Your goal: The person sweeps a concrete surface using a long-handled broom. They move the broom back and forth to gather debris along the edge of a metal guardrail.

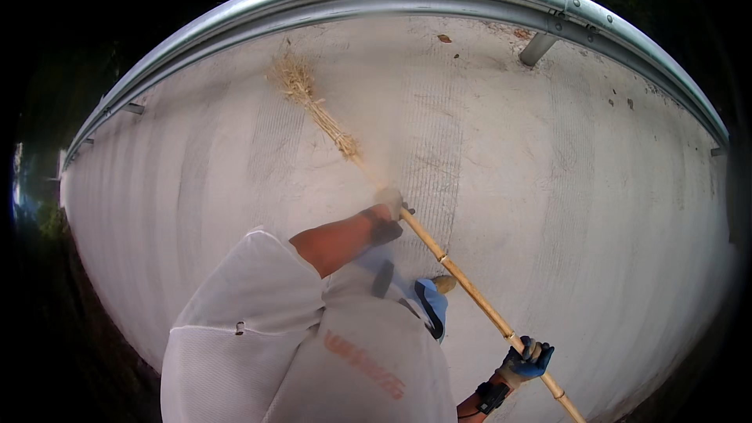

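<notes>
A broom with a long bamboo handle [479, 299] runs slantwise across the view, its bundled twig head [296, 79] lying at the upper left against the concrete pavement [499, 158]. My left hand [392, 202], in a pale glove, is closed around the handle below the tied twigs; a hazy patch blurs it. Farther down the pole, my right hand [527, 358], in a blue and beige work glove, grips the bamboo. A black device is strapped to the right wrist.
A metal guardrail [411, 3] curves along the far edge, with a post [536, 50] at the upper right and dark foliage behind. A dry leaf [444, 39] lies near the rail. Grooved strips cross the pavement. My shoe [445, 284] shows beside the handle.
</notes>
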A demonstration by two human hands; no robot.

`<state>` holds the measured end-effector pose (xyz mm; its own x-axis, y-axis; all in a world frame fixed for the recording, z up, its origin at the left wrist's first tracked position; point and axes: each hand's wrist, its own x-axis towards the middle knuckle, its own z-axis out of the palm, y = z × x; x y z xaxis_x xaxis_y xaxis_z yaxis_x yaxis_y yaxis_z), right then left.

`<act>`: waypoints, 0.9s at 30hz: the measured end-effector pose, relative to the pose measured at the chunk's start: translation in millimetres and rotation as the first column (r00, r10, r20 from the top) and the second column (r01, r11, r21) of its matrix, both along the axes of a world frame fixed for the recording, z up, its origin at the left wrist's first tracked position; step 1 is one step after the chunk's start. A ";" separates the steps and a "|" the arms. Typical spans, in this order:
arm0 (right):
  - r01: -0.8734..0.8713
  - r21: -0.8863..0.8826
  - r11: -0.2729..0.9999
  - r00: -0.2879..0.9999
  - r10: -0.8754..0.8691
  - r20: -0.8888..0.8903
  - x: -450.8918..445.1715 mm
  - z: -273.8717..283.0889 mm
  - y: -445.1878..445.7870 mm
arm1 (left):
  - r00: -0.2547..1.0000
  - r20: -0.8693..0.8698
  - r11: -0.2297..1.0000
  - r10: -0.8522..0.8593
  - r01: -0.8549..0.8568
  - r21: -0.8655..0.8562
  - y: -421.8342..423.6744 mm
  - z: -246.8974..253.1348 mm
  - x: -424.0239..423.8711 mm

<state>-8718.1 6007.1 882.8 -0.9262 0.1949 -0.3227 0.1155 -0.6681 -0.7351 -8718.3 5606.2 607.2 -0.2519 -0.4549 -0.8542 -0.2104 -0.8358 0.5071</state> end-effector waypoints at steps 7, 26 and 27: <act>-0.197 0.022 0.980 0.937 0.182 0.298 -61.1 -11.6 -104.0 | 0.825 0.271 0.757 0.497 -0.564 0.330 -53.1 -31.6 177.4; -0.096 0.080 0.992 0.994 0.092 0.051 -62.4 53.3 -117.8 | 0.783 0.190 0.801 -0.592 0.597 0.034 -47.0 -10.8 108.7; -0.044 0.073 0.996 0.998 0.041 0.044 -58.3 56.7 -113.9 | 0.980 0.085 0.883 0.178 -0.197 0.425 -50.1 -51.5 91.9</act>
<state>-8776.3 5893.2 939.4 -0.9199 0.1807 -0.3480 0.1745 -0.6061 -0.7760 -8626.4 5556.1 555.6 -0.1581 -0.0763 -0.9845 -0.0411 -0.9956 0.0838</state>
